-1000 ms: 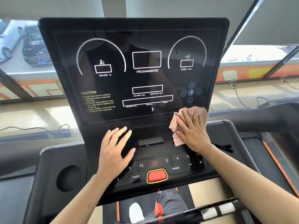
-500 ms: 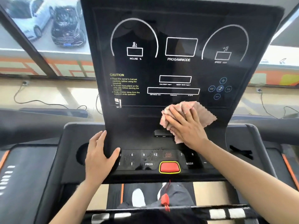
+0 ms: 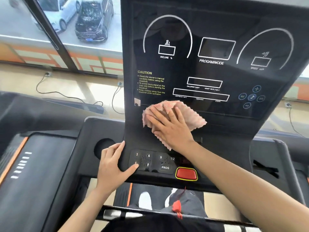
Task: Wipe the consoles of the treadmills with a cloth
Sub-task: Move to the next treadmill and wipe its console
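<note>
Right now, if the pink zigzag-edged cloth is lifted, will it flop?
Probably floppy: the pink zigzag-edged cloth bunches in folds under the right hand. Likely light, being thin, and should slide easily on the glossy black console.

1. You are in a gym: the treadmill console (image 3: 209, 64) in front of you shows incline, speed, calories and heart-rate fields
2. Beside you on the left lies the belt of a second treadmill (image 3: 41, 173)
3. Your floor meets tall windows (image 3: 21, 22) over parked cars (image 3: 92, 22), with power cables (image 3: 66, 96) trailing to sockets
</note>
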`<state>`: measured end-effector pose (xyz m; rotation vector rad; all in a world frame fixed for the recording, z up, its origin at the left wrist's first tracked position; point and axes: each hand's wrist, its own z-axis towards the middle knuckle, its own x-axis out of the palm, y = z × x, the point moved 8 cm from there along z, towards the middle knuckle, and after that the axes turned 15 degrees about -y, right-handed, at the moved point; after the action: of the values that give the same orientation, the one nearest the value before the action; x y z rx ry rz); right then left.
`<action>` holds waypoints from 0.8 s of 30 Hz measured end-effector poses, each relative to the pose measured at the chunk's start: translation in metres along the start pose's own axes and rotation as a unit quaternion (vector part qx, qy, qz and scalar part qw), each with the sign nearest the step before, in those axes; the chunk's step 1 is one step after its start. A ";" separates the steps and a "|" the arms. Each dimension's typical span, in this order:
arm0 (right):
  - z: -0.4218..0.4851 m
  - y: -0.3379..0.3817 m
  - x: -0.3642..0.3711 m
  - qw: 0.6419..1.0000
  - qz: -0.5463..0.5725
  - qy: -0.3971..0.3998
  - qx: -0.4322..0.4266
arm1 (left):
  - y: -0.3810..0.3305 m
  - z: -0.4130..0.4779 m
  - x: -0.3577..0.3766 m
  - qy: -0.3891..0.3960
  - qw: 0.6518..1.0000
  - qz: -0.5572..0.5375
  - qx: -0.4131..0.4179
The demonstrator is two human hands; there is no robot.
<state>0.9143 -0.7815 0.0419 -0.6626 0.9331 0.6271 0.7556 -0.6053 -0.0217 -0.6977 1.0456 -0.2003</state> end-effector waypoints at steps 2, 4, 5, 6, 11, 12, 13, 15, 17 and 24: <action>0.015 0.021 0.005 1.000 0.009 0.003 -0.025 | 0.000 -0.001 -0.002 0.006 1.000 -0.013 -0.002; 0.025 0.040 0.009 0.999 0.011 0.004 -0.040 | 0.000 -0.002 -0.005 0.004 1.000 -0.023 -0.006; 0.028 0.048 0.013 0.999 0.012 0.008 -0.045 | 0.000 -0.002 -0.006 0.000 1.000 -0.027 -0.009; 0.029 0.056 0.017 0.998 0.017 0.014 -0.054 | 0.001 -0.003 -0.007 -0.005 0.999 -0.031 -0.010; 0.016 0.086 0.039 0.982 0.094 0.086 -0.141 | 0.001 -0.005 -0.010 -0.023 0.999 -0.043 0.001; 0.012 0.088 0.040 0.977 0.108 0.093 -0.159 | 0.000 -0.005 -0.010 -0.023 0.999 -0.045 0.006; 0.008 0.087 0.040 0.973 0.118 0.098 -0.173 | 0.000 -0.005 -0.010 -0.022 0.999 -0.045 0.010; -0.001 0.079 0.036 0.968 0.134 0.101 -0.186 | 0.000 -0.005 -0.010 -0.017 0.999 -0.043 0.014; -0.011 0.066 0.031 0.965 0.148 0.104 -0.188 | 0.001 -0.004 -0.009 -0.009 0.999 -0.039 0.014; -0.057 0.022 0.033 0.943 0.223 0.185 -0.165 | 0.001 -0.005 -0.009 0.001 0.999 -0.036 0.000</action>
<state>0.8842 -0.8039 -0.0169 -0.8951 1.3642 1.1036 0.7467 -0.6027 -0.0173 -0.7347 1.0241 -0.2636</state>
